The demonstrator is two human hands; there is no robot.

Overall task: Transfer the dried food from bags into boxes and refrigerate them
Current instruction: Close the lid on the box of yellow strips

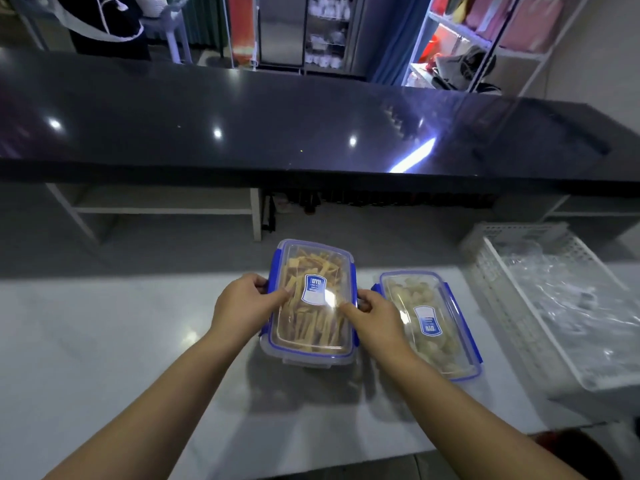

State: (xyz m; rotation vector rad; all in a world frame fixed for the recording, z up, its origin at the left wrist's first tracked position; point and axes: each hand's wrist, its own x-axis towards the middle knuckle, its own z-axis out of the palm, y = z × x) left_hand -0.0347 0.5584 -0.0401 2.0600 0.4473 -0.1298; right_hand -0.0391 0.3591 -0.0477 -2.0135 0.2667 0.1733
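Your left hand (pixel 242 308) and right hand (pixel 375 318) grip the lidded box of dried strips (pixel 311 329), fingers (pixel 257 283) curled round its sides

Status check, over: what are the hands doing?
Left hand, right hand hold the strip-filled box by its sides. Second box sits lidded alongside. White basket stands apart on the right.

Lidded box of orange strips (pixel 311 336) beside matching box of pale pieces (pixel 431 344)
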